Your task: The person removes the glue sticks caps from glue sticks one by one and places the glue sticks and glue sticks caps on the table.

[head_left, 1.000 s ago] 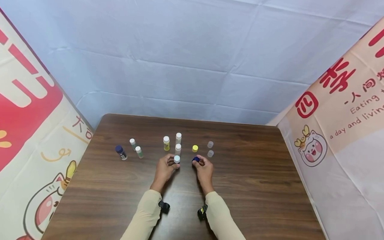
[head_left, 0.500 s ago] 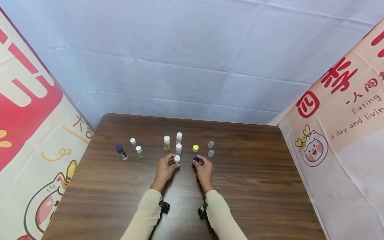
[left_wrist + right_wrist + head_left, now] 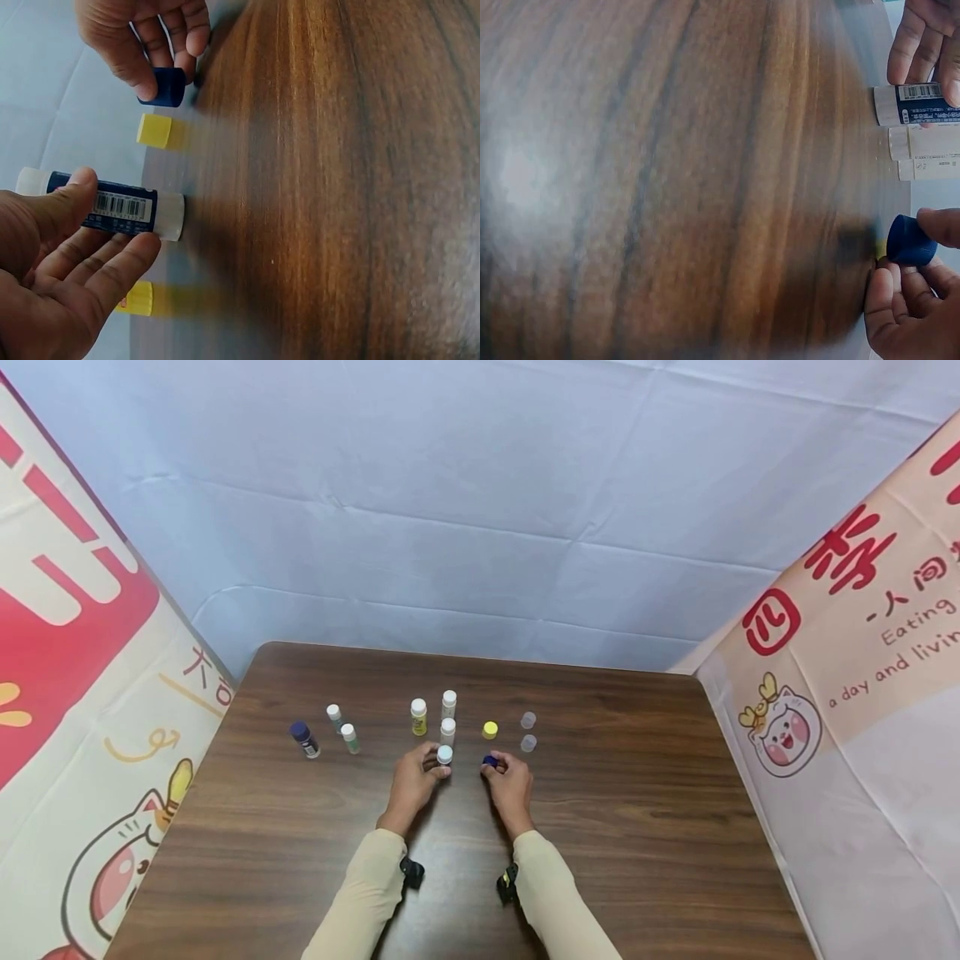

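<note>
In the left wrist view my left hand [image 3: 67,262] holds an uncapped glue stick [image 3: 124,206] upright between thumb and fingers. It has a navy label with a barcode and a white top. My right hand [image 3: 512,787] pinches a dark blue cap [image 3: 911,241] between thumb and fingers, to the right of that glue stick and apart from it. Just beyond the blue cap lies a yellow cap [image 3: 490,730]. Close behind the left hand stand two white glue sticks [image 3: 447,732] and a yellow-labelled glue stick [image 3: 418,717].
To the left stand a glue stick with a navy cap [image 3: 304,740] and two small sticks with white tops [image 3: 349,738]. Two clear caps [image 3: 528,743] lie right of the yellow one. A pale cloth wall [image 3: 450,527] rises behind the wooden table [image 3: 637,827].
The blue cap in my right hand seems slightly lower toward the table. My left hand keeps its hold on the glue stick; the head view has shifted a little.
</note>
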`<state>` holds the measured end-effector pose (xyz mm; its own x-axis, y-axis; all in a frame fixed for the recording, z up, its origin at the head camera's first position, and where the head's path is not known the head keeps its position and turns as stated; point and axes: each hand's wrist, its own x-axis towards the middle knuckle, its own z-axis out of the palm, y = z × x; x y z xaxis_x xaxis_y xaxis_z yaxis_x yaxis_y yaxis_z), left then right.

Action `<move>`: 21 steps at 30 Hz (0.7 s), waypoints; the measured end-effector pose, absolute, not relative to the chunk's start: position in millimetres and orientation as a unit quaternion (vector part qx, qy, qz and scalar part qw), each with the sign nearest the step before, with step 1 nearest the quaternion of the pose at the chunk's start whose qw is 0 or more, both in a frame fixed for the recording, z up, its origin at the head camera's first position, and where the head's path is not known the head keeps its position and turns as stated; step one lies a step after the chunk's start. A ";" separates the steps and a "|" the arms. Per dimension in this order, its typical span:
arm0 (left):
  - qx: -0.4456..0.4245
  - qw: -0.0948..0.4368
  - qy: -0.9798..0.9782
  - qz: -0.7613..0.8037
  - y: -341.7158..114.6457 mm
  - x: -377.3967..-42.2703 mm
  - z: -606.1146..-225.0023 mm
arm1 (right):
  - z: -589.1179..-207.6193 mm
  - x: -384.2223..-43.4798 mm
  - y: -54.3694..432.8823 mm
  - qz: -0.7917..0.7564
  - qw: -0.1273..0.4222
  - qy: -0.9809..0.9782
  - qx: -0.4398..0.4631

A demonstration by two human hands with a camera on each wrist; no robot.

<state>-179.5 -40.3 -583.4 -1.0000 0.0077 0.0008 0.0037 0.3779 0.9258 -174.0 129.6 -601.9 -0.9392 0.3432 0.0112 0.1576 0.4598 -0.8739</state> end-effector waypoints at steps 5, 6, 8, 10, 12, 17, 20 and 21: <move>0.007 0.001 0.830 0.558 -40.6 -180.1 -583.9 | -601.8 -174.1 129.2 0.482 0.089 -0.858 -0.152; 0.008 0.001 0.831 0.557 -40.5 -180.2 -584.0 | -601.7 -174.0 129.1 0.480 0.090 -0.859 -0.153; 0.011 -0.001 0.832 0.555 -40.6 -180.5 -584.1 | -601.8 -173.8 128.9 0.477 0.094 -0.860 -0.154; 0.012 -0.001 0.833 0.554 -40.7 -181.1 -584.5 | -601.5 -173.3 128.8 0.476 0.098 -0.860 -0.154; 0.013 -0.002 0.834 0.551 -41.1 -181.2 -584.7 | -601.8 -173.2 128.7 0.477 0.100 -0.860 -0.153; 0.013 0.001 0.837 0.547 -42.3 -181.4 -585.0 | -603.1 -172.7 128.2 0.475 0.100 -0.861 -0.150; 0.014 0.003 0.838 0.546 -42.6 -181.1 -584.7 | -602.7 -171.7 127.7 0.472 0.102 -0.864 -0.146; 0.013 0.004 0.837 0.548 -42.6 -181.2 -584.6 | -602.4 -171.3 127.5 0.470 0.104 -0.864 -0.144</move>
<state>-181.2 -42.6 -584.6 -0.9996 0.0263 0.0083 0.0181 0.4000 0.9163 -171.3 127.5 -602.4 -0.9369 0.3469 0.0431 0.1522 0.5158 -0.8431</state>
